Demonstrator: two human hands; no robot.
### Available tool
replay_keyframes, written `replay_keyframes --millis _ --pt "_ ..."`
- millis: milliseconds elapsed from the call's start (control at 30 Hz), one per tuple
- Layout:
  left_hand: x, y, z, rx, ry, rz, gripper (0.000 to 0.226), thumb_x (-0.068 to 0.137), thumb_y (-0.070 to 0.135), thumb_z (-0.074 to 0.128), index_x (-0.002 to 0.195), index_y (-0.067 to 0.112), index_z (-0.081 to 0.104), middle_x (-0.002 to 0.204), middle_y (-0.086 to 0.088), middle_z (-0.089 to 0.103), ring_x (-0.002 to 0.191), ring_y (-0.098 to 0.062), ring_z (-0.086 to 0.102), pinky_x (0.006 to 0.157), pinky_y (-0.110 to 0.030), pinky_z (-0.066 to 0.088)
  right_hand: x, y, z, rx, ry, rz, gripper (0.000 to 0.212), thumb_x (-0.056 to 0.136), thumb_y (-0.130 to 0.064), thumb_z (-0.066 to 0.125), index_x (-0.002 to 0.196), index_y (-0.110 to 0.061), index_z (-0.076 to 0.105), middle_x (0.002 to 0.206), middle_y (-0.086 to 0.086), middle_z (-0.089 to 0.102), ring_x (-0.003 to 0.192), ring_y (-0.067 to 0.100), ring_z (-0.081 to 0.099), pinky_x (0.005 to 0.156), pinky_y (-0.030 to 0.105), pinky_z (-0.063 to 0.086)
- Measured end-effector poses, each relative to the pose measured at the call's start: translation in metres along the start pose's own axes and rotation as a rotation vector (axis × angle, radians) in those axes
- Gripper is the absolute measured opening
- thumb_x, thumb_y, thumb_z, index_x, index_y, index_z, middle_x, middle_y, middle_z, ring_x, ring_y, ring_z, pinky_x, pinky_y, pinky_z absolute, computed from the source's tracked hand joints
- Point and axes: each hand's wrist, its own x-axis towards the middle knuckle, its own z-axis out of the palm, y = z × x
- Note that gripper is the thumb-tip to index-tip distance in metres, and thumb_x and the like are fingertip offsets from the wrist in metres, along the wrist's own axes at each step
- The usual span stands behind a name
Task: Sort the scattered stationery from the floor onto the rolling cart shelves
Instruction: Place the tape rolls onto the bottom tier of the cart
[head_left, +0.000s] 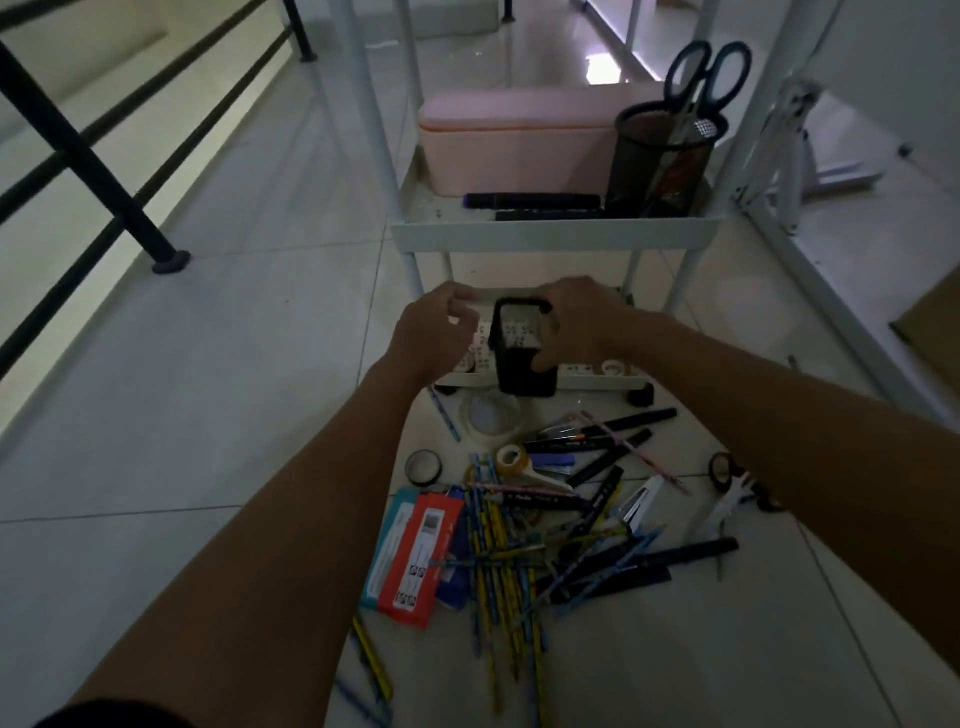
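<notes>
Both hands reach forward to the bottom shelf of the white rolling cart (545, 236). The right hand (574, 317) grips a black square holder (524, 358), its fingers curled over the top rim and its thumb against the front face; the holder stands upright at the front edge of the lowest shelf. The left hand (434, 332) hovers just beside the holder on its left, fingers loosely curled; whether it holds anything I cannot tell.

On the middle shelf sit a pink box (514, 143), two dark markers (535, 205) lying along the front lip, and a black mesh cup (665, 161) with blue-handled scissors (709, 73) standing in it.

The scattered stationery lies on the tiled floor (234, 389) below and nearer than the hands: a heap of pencils (498, 551), a red packet (418, 556), rolls of tape (493, 415), black pens (613, 441) and a stapler (641, 501).
</notes>
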Motion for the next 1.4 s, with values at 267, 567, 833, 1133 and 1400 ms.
replay_keyframes --millis 267,567,833,1133,1400 --pt "-0.004 -0.032 0.022 0.414 -0.164 0.133 0.026 0.094 0.010 0.049 0.113 0.020 0.063 0.110 -0.007 0.059 0.095 -0.026 0.060 0.085 -0.037 0.050 0.037 0.024 0.026 0.065 0.064 0.074 0.091 0.081 -0.029 0.073 0.150 -0.006 0.018 0.150 0.014 0.026 0.137 0.030 0.029 0.109 0.034 0.031" --pt "-0.023 -0.049 0.044 0.516 -0.333 0.286 0.020 0.089 0.026 0.058 0.107 0.023 0.065 0.110 -0.002 0.060 0.093 -0.023 0.064 0.078 -0.043 0.055 0.078 0.024 0.053 0.071 0.150 0.008 0.087 0.087 -0.017 0.065 0.151 -0.004 0.007 0.157 0.015 0.008 0.140 0.035 0.025 0.111 0.037 0.033" --pt "-0.032 -0.059 0.050 0.545 -0.329 0.357 0.025 0.092 0.030 0.054 0.111 0.017 0.064 0.106 -0.007 0.057 0.094 -0.024 0.059 0.075 -0.043 0.054 0.090 0.039 0.076 -0.017 0.109 0.064 0.081 0.090 -0.021 0.063 0.152 -0.012 0.010 0.161 0.006 0.002 0.146 0.032 0.012 0.114 0.049 0.030" --pt "-0.026 -0.063 0.061 0.651 -0.375 0.420 0.035 0.086 0.040 0.052 0.112 0.019 0.063 0.100 -0.004 0.059 0.099 -0.024 0.051 0.072 -0.042 0.053 0.074 0.055 0.090 -0.283 0.396 -0.308 0.024 0.077 0.009 0.058 0.097 -0.003 0.061 0.101 0.021 0.062 0.093 0.039 0.057 0.081 0.046 0.049" --pt "-0.028 -0.072 0.074 0.595 -0.356 0.466 0.029 0.085 0.029 0.066 0.110 0.015 0.069 0.101 -0.008 0.070 0.094 -0.029 0.063 0.076 -0.038 0.052 0.084 0.055 0.094 -0.294 0.341 -0.282 0.026 0.076 0.015 0.059 0.101 0.008 0.063 0.113 0.023 0.059 0.101 0.041 0.056 0.081 0.044 0.053"
